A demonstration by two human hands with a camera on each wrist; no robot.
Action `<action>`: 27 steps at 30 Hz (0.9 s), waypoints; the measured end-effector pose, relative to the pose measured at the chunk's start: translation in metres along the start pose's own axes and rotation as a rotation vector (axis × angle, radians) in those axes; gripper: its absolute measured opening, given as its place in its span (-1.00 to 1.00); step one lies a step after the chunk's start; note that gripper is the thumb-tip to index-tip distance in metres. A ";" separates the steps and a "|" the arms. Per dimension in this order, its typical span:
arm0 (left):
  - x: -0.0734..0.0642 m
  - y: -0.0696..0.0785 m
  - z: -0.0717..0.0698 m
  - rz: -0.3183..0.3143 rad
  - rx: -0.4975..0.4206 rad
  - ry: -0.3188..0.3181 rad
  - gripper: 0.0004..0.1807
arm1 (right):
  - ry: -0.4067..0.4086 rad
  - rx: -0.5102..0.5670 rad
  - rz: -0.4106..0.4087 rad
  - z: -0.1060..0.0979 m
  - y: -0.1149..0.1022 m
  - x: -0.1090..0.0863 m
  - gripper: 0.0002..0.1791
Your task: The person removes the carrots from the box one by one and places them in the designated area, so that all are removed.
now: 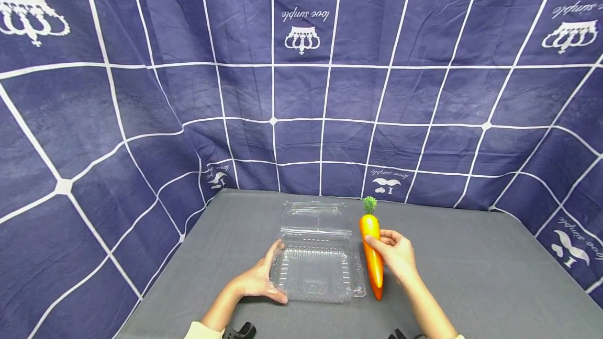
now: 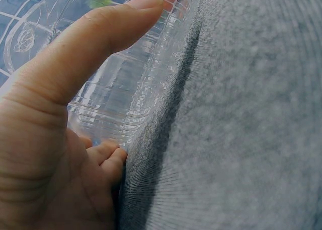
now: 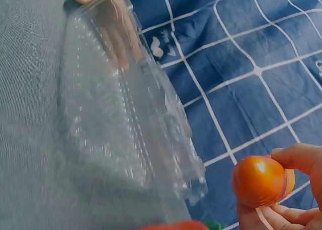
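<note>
A clear plastic clamshell container [image 1: 313,271] lies opened on the grey table, its lid [image 1: 314,216] folded back away from me. My left hand [image 1: 260,276] grips its left side, thumb at the near corner and fingers at the far one. Just right of the container, my right hand [image 1: 398,255] pinches an orange carrot [image 1: 372,247] between thumb and fingers. The right wrist view shows this held carrot [image 3: 259,182] nearly end-on. Below it, a second orange piece with a bit of green, apparently another carrot [image 3: 173,226], is mostly hidden.
Grey cloth covers the table [image 1: 471,276]. A blue curtain [image 1: 301,93] with white grid lines and printed motifs hangs behind and along both sides. Dark wrist-worn devices [image 1: 240,330] show at the bottom edge.
</note>
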State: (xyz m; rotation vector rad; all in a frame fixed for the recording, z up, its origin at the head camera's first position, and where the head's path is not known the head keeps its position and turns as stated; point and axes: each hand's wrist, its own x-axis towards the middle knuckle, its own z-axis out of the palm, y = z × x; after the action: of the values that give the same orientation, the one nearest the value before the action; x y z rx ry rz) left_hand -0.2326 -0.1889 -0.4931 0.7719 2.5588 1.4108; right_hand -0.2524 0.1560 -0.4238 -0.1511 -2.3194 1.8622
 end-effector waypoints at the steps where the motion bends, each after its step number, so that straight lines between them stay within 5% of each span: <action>1: 0.000 0.000 0.000 0.001 0.001 -0.001 0.48 | 0.005 -0.008 0.003 -0.003 0.001 0.000 -0.53; 27: -0.001 -0.004 -0.001 -0.009 -0.018 0.002 0.50 | 0.059 -0.192 0.125 -0.070 0.045 0.010 -0.32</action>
State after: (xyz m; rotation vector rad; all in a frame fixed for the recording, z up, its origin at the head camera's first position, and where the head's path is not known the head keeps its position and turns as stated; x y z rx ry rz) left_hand -0.2339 -0.1914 -0.4962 0.7557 2.5443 1.4313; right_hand -0.2498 0.2349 -0.4527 -0.3779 -2.4962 1.6586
